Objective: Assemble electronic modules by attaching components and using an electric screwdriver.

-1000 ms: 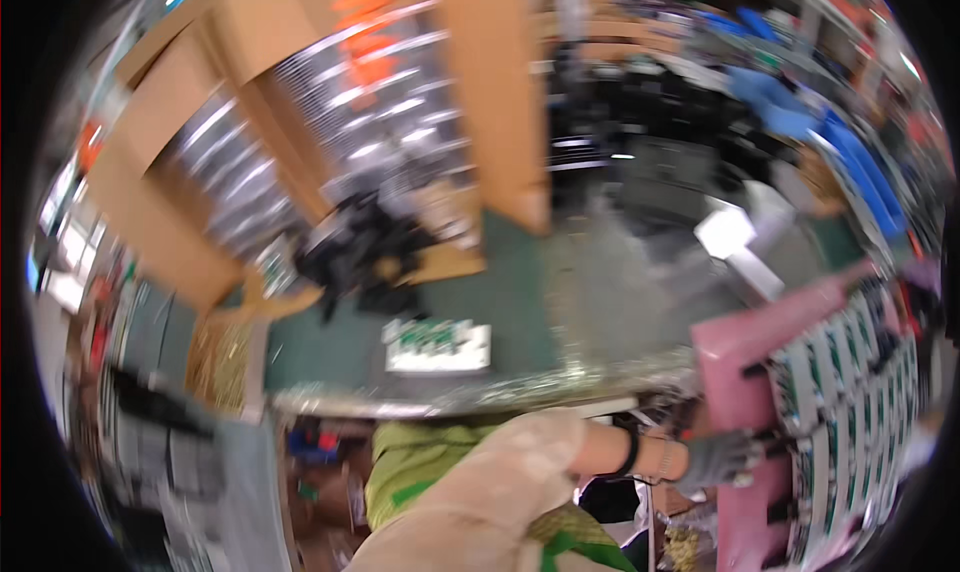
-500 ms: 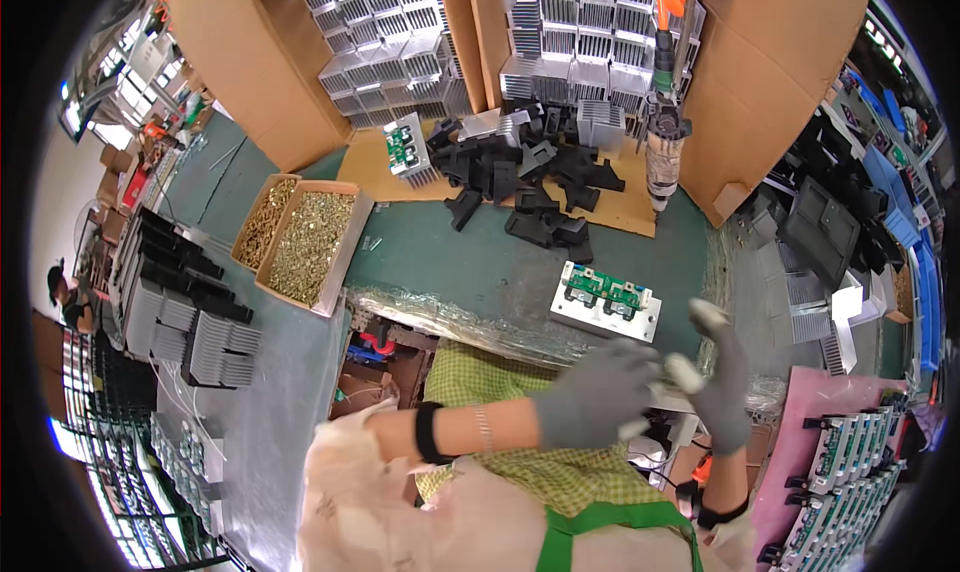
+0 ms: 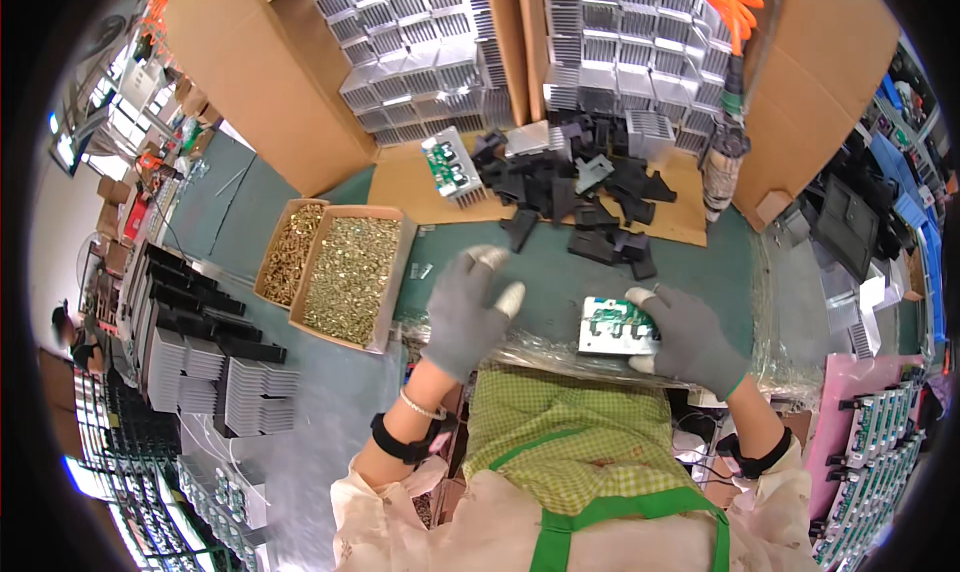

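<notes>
Circuit assembly (image 3: 604, 340), a green board with small components mounted on a pale metal block, lies flat on the green bench (image 3: 550, 282), close to its front edge and right of centre. The person's right grip, a gray-gloved hand (image 3: 695, 342), is bent around the block's right end, thumb at the near edge and fingers at the far edge, so it seems to have hold of it; the palm hides that end. The left grip, the other gloved hand (image 3: 465, 312), is empty, with thumb and fingers spread wide apart above the bench's front edge, between the assembly and a shallow box of small gold-coloured pieces (image 3: 350, 272). Beyond lie loose black plastic parts (image 3: 558, 200) and, to their left, a similar board on a finned metal block (image 3: 452, 167). Judging by its look, the assembly should feel rigid and rather heavy for its size, with nothing soft to squeeze. Its smooth metal could be slippery, though the gloves should help. The board and raised components are probably the fragile part, so the safest hold would be low on the block's opposite long sides, clear of the green surface.
</notes>
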`<state>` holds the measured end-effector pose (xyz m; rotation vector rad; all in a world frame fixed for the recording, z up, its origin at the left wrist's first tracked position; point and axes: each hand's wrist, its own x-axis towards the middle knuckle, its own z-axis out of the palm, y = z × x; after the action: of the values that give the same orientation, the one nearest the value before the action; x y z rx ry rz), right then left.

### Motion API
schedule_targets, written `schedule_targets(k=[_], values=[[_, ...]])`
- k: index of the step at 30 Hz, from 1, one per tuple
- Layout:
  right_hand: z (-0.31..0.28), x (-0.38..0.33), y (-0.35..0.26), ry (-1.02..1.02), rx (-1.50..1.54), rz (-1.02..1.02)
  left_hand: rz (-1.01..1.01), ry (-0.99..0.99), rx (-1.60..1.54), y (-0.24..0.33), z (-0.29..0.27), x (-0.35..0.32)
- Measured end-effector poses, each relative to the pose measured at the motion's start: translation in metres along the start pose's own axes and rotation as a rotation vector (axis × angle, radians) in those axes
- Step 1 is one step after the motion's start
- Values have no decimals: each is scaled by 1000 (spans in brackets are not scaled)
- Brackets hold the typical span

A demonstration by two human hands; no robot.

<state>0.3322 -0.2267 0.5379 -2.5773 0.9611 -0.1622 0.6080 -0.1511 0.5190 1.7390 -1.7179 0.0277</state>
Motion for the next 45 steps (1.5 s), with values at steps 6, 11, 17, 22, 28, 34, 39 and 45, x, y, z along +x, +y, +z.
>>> schedule_targets(k=[6,11,17,22,28,34,39,45], values=[[16,31,-25,9,-44,-167,-592,-105,202,-71,-4,101],[17,33,-23,68,-112,-228,-889,-156,-32,-118,27,160],[6,15,-14,15,-12,-112,-873,-100,-85,-132,16,156],[-27,-20,35,99,7,-120,-506,-318,-419,-79,-40,116],[-19,-24,51,-31,-54,-85,142,-1137,-311,-2,-2,73],[-56,-17,61,251,39,45,156,-1097,-368,0,26,60],[-71,45,128,819,539,104,36,-610,-316,-23,1,52],[-81,74,172,185,948,113,-446,-208,-217,-47,-68,23]])
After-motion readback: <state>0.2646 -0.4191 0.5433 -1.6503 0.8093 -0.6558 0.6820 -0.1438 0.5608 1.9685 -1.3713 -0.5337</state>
